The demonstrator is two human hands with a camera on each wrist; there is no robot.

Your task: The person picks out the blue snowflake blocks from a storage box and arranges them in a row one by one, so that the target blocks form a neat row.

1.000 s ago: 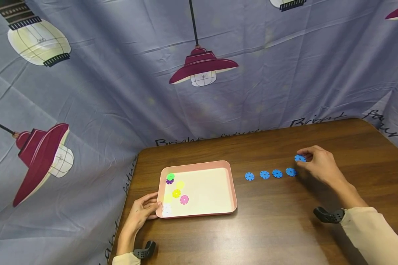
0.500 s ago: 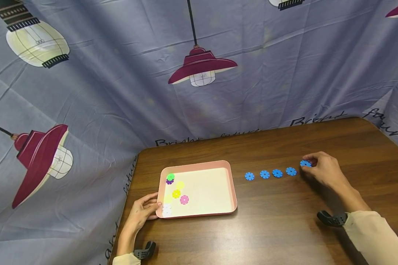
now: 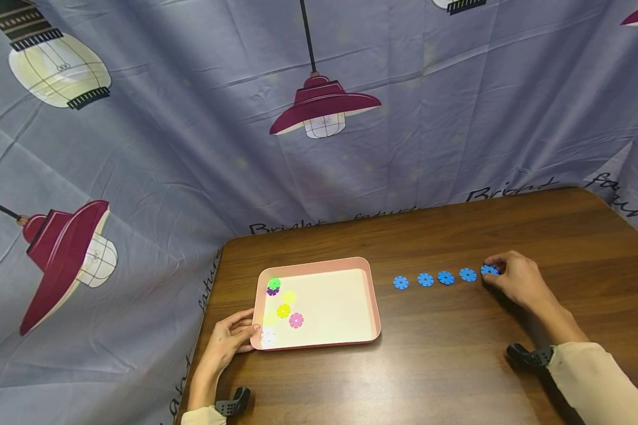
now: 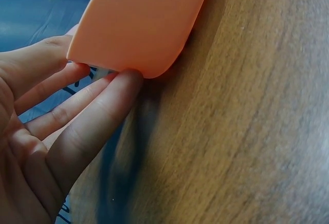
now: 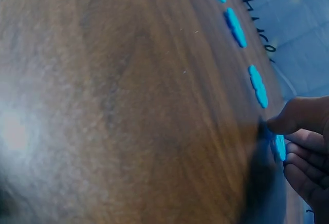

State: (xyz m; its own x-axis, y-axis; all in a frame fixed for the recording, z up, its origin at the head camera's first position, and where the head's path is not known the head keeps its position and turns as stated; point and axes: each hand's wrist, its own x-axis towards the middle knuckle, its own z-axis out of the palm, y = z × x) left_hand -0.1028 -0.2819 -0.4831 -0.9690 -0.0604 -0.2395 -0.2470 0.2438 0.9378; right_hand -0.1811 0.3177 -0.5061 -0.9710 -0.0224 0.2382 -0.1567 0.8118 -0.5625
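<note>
On the right of the head view, my right hand (image 3: 521,283) pinches a blue notched plastic disc (image 3: 489,270) between thumb and fingers, low over the table. The right wrist view shows this disc (image 5: 279,147) edge-on at the fingertips. It sits at the right end of a row of several matching blue discs (image 3: 446,278). To the left, my left hand (image 3: 225,339) holds a pink tray (image 3: 374,301) with a pale inside by its left edge. In the left wrist view the thumb presses the tray's wall (image 4: 139,23), with other fingers partly hidden behind it.
Inside the tray lie a green disc (image 3: 273,284) overlapping a purple one (image 3: 273,291), yellow discs (image 3: 283,311), a pink disc (image 3: 296,320) and whitish ones (image 3: 268,337) near the lower left corner. A lamp-printed curtain (image 3: 404,147) hangs behind the wooden table (image 3: 404,372).
My right hand has carried its blue disc slightly right and then down toward the table, into line with the row. The left hand and tray have stayed put.
</note>
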